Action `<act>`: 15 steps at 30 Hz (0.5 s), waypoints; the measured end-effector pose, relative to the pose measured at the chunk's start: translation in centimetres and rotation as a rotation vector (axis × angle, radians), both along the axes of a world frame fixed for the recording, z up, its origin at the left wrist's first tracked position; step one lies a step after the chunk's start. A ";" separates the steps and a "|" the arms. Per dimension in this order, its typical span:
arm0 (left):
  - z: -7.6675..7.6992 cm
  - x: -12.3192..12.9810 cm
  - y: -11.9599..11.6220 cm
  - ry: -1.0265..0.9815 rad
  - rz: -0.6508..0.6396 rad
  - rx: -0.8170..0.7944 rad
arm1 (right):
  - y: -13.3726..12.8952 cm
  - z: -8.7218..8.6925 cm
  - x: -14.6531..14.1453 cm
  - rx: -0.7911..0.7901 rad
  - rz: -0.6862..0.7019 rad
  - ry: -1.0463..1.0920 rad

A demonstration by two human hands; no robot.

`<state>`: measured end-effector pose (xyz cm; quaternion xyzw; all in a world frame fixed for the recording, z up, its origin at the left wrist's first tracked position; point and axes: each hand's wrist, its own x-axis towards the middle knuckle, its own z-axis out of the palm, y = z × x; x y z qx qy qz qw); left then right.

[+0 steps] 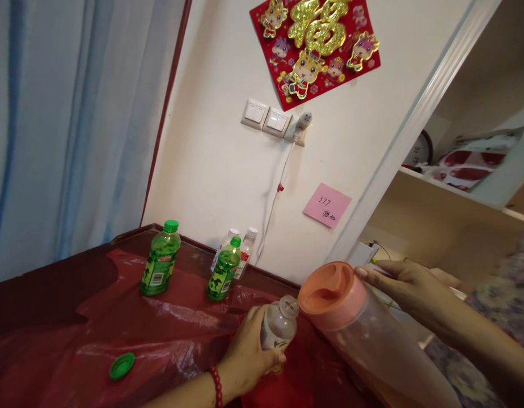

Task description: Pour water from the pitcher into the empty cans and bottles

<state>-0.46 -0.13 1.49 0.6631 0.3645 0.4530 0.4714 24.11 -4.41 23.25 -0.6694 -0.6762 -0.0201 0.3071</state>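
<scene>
My left hand (251,351), with a red bead bracelet on its wrist, is wrapped round a small clear bottle (279,326) with a pale label and an uncapped mouth. My right hand (398,286) holds a large translucent pitcher (381,351), tilted to the left; the thumb lies against its orange lid (328,289). The lid's edge is right beside the bottle's mouth, where a thin stream seems to run in. The right fingers are mostly hidden behind the pitcher. Below the bottle is a red object (291,391), perhaps a basin.
Two green bottles (160,260) with green caps stand on the table (53,351), which has a red plastic cover. Behind the nearer-to-middle one are two white-capped bottles (247,252). A loose green cap (122,366) lies at left. A cable (273,209) hangs down the wall.
</scene>
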 end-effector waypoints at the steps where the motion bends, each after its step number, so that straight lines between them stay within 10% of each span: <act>1: -0.1 0.0 0.0 0.001 0.005 -0.005 | 0.0 0.0 0.1 -0.059 0.019 0.001; 15: -0.2 0.0 0.1 0.005 0.007 0.027 | -0.8 -1.3 -0.2 -0.047 0.014 0.211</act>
